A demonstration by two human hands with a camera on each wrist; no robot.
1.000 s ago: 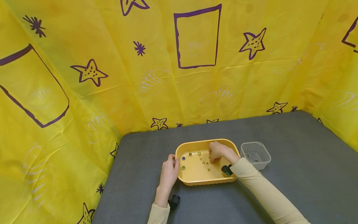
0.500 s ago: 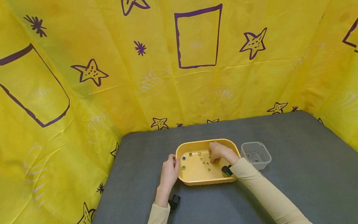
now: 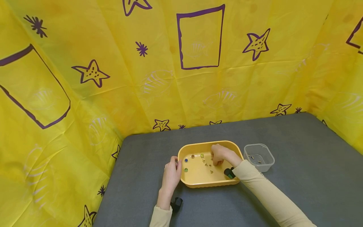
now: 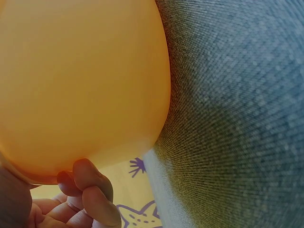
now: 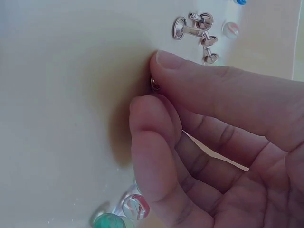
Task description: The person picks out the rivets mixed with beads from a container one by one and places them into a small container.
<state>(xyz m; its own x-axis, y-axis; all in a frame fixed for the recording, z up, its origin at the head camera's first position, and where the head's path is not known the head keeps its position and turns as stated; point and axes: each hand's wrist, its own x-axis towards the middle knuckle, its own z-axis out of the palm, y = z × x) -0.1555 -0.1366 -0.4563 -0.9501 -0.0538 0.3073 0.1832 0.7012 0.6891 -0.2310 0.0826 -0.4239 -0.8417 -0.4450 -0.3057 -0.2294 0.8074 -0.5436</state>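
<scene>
A yellow plastic tub (image 3: 198, 181) holds marbles and several small metal rivets with round flat heads. My left hand (image 3: 171, 171) grips its left rim; in the left wrist view the fingertips (image 4: 88, 173) curl up against the tub wall. My right hand (image 3: 222, 154) reaches down inside the tub's right half. In the right wrist view its thumb and forefinger pinch at a rivet (image 5: 155, 84), mostly hidden between the fingertips. Other rivets (image 5: 192, 29) lie just beyond the thumb. A blue marble (image 3: 186, 160) and a green marble (image 3: 186, 170) sit toward the left end.
A clear plastic box (image 3: 259, 159) with a few small metal pieces stands right of the tub, close to the right forearm. The grey tabletop (image 3: 150, 151) meets a yellow patterned curtain (image 3: 158, 101) at the back and left side.
</scene>
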